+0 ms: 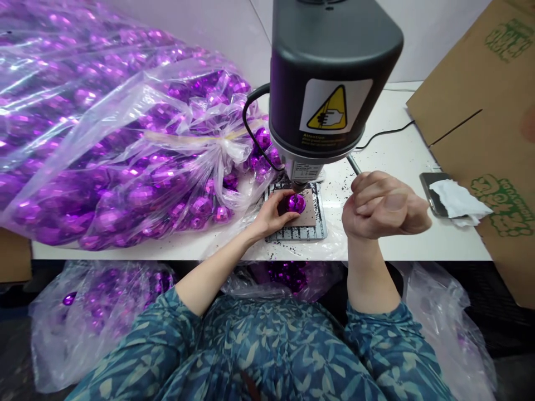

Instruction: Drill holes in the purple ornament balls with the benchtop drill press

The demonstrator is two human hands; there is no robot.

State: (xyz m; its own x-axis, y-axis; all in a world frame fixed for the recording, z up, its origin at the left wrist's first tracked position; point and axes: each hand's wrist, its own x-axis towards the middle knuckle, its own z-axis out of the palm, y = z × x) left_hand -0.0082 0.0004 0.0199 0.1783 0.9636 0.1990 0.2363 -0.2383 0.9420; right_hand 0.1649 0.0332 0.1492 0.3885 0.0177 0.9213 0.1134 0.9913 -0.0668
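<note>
Under the spindle of a dark drill press [334, 50], my left hand [271, 216] pinches a shiny purple faceted ball [296, 204] between thumb and fingers. The ball rests on a brown board [307, 214] laid over the slotted metal base [320, 225]. The spindle's lower end meets or nearly meets the top of the ball; I cannot tell whether they touch. On the right, my right hand [382, 206] is closed in a fist around the press's lever [353, 164], whose thin metal rod shows above the knuckles.
A big clear bag of purple balls [137, 150] fills the left of the white table [376, 250]. A phone [432, 195] under crumpled white tissue [457, 200] and a cardboard box [485, 111] stand right. Dark shavings surround the base. Plastic bags [100, 317] hang below the table edge.
</note>
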